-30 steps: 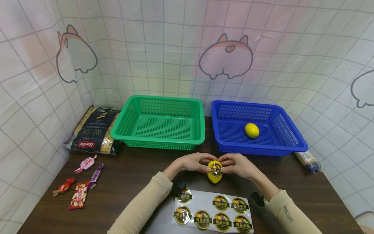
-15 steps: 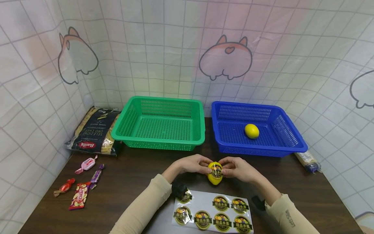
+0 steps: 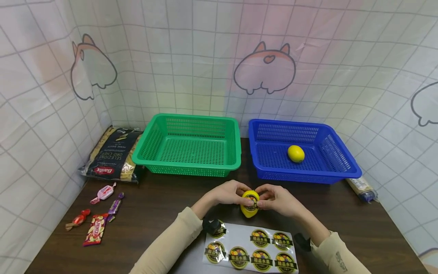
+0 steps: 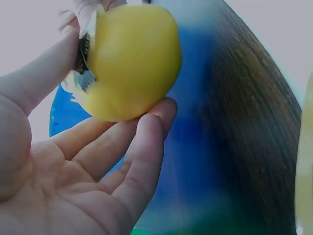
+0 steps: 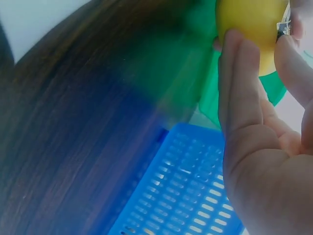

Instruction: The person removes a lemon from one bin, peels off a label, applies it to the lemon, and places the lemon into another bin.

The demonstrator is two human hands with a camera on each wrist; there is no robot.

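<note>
Both hands hold a yellow lemon [image 3: 248, 213] between them, over the table in front of the baskets. A round black-and-gold sticker [image 3: 251, 197] lies on its near face. My left hand [image 3: 227, 193] grips the lemon from the left, its thumb over the sticker. From the other side my right hand [image 3: 281, 201] pinches it, thumb at the sticker's right edge. In the left wrist view an edge of the sticker [image 4: 84, 51] stands off the lemon [image 4: 134, 61]. The fingertips lie along the back of the lemon [image 5: 247, 22] in the right wrist view.
A white sheet [image 3: 238, 235] of similar stickers lies just in front. Behind stand a green basket [image 3: 191, 167] and a blue basket [image 3: 301, 175] holding another lemon [image 3: 295, 153]. At left are a pasta bag [image 3: 114, 156] and several wrapped candies [image 3: 96, 229]; a package [image 3: 362, 188] lies right.
The lemon has shifted slightly left and toward me, both hands still on it. The left thumb has slid right across the sticker.
</note>
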